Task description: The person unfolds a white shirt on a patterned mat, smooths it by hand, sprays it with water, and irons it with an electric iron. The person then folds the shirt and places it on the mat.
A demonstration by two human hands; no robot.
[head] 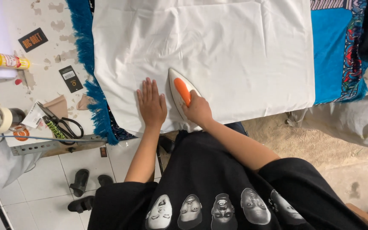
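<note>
Here, right hand (197,110) grips iron (179,91) beside left hand (151,104), flat on white cloth (243,51).

The scene is lit brightly and evenly from overhead, and no hard shadows are cast. The wide white cotton cloth (218,51) is rendered close to overexposed, so its creases are shown only as faint grey lines (detail is nearly washed out at the top). A soft shadow is seen under the flat left hand (151,105). Mild wide-angle bending is noticed at the edges, and focus is held throughout.
</note>
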